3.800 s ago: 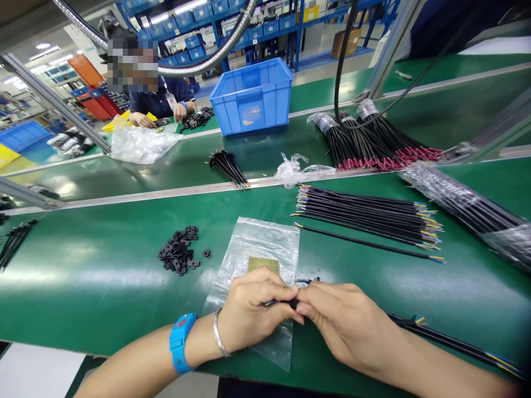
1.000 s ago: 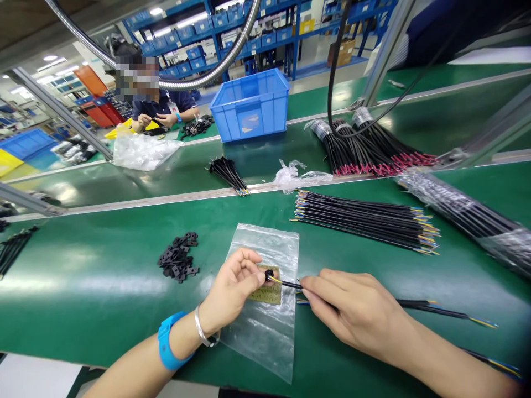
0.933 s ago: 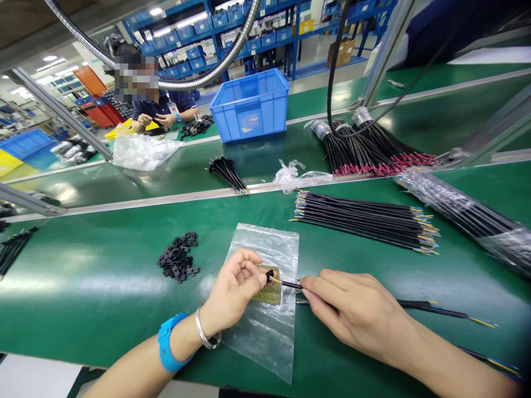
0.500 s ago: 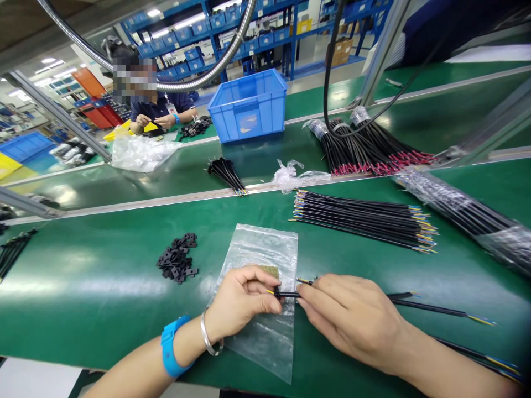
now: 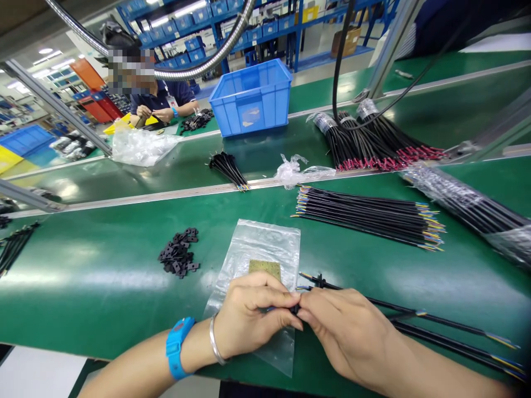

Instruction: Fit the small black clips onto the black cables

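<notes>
My left hand (image 5: 258, 316), with a blue wrist strap and a bangle, is closed, thumb and forefinger pinching a small black part (image 5: 295, 309) on a cable end. My right hand (image 5: 352, 334) is closed on the black cable right behind it, so the fingertips of both hands meet. Most of that cable is hidden by my fingers. Beneath my left hand lies a clear plastic bag (image 5: 276, 239) with a yellowish-brown pad (image 5: 264, 268) on it. Around my right hand lie loose black cables (image 5: 452, 322) with stripped coloured wire ends, one carrying a black piece (image 5: 321, 281).
Small flat black parts (image 5: 179, 254) are heaped at left. A row of cut cables (image 5: 365, 216) lies behind my hands, beside a wrapped bundle (image 5: 468, 204). Farther back are a blue bin (image 5: 251, 102) and red-tipped cable bundles (image 5: 373, 143). A co-worker (image 5: 161, 102) sits opposite.
My hands have come together: the cable length and yellow wire that showed between them are now covered by fingers. My left hand has shifted right, uncovering more of the pad.
</notes>
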